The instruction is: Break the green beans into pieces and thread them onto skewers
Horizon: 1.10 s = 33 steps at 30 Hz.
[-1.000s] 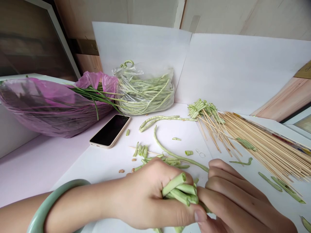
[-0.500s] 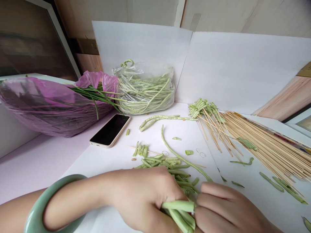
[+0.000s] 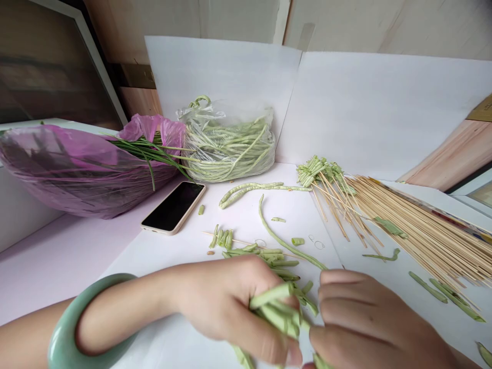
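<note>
My left hand point(image 3: 234, 297), with a green bangle point(image 3: 73, 328) on its wrist, is closed round a bunch of cut bean pieces point(image 3: 279, 310). Close on its right, my right hand point(image 3: 365, 318) has its fingers curled, with bean pieces at its fingertips near the bottom edge. One long bean point(image 3: 284, 241) runs from the middle of the table down to my right knuckles. Behind my left hand lies a pile of cut bean pieces point(image 3: 282, 262). Some bean pieces on a skewer point(image 3: 222, 238) lie just beyond.
A phone point(image 3: 173, 207) lies at left, by a purple bag point(image 3: 88, 169). At the back stands a clear bag of long beans point(image 3: 234, 146). Threaded bean skewers point(image 3: 321, 171) and many bare skewers point(image 3: 418, 230) lie at right. Two long beans point(image 3: 249, 189) lie between.
The bean bunch and my left thumb have shifted, and my left fingers have opened out a little. My right hand has moved slightly up. The long bean's near end has shifted left.
</note>
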Each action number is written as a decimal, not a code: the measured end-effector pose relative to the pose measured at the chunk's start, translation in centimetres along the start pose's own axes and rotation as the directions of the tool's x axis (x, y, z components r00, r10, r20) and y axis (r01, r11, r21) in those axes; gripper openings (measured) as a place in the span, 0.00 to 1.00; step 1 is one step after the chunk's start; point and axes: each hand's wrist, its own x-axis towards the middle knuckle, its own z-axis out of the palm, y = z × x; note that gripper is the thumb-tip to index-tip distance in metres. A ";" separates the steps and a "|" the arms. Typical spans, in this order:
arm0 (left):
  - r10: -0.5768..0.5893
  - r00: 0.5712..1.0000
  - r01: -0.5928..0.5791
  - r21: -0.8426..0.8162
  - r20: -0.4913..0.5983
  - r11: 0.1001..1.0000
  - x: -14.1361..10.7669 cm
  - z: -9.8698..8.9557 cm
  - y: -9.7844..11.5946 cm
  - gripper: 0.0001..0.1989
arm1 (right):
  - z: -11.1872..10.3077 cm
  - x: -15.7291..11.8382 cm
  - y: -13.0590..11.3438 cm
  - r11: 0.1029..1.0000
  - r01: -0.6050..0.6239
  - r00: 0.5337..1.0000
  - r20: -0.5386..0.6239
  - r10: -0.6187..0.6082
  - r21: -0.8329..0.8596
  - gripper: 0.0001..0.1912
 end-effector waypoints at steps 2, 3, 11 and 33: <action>-0.042 0.992 0.031 -0.090 -0.120 0.995 0.2 -0.2 0.0 0.17 | -0.6 0.6 0.7 0.999 -0.032 0.999 -0.040 0.031 -0.021 0.17; -0.067 0.985 0.044 -0.143 -0.160 0.989 0.3 -0.2 -0.2 0.19 | -0.9 0.8 1.0 0.998 -0.052 0.997 -0.063 0.051 -0.025 0.16; -0.270 0.914 0.098 -0.483 -0.301 0.870 0.8 -0.5 -0.8 0.20 | -1.2 0.9 2.5 0.982 -0.165 0.982 -0.081 0.172 0.088 0.04; -0.246 0.932 0.061 -0.551 -0.268 0.832 1.2 -0.9 -1.6 0.19 | 0.3 0.7 3.1 0.897 -0.350 0.927 -0.035 0.372 0.271 0.11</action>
